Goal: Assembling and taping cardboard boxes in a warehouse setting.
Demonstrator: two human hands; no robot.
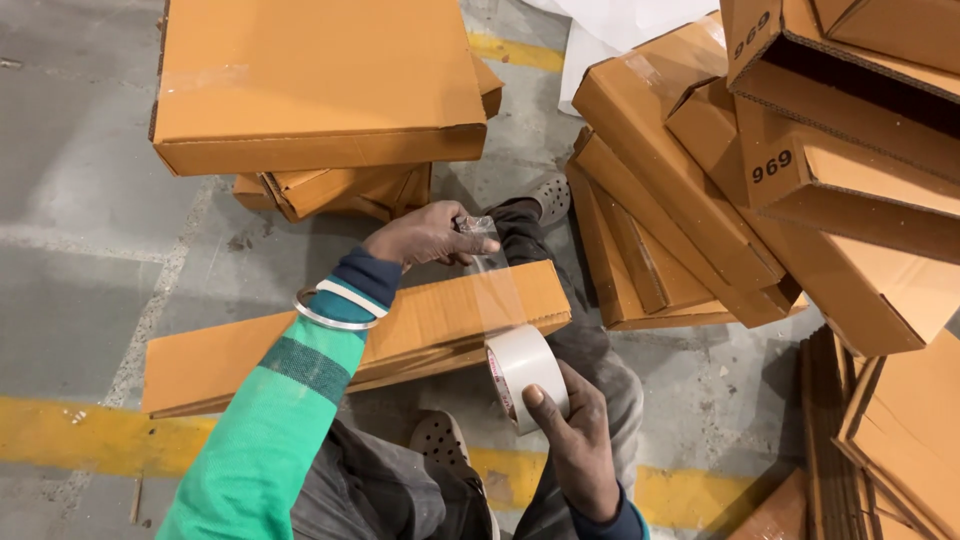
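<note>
Box stacks [320, 90] ahead; floor [80, 200] left

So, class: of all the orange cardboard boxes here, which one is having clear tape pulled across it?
The long flat box on the person's lap, under the left hand; the right hand holds the tape roll. The other boxes lie stacked, untouched.

A grey concrete floor [70, 180] carries a worn yellow painted line [90, 435] along its near edge. Beyond that line stacks of flat orange cartons [320, 80] rest, with more tumbled cartons [820, 200] to its right.
</note>
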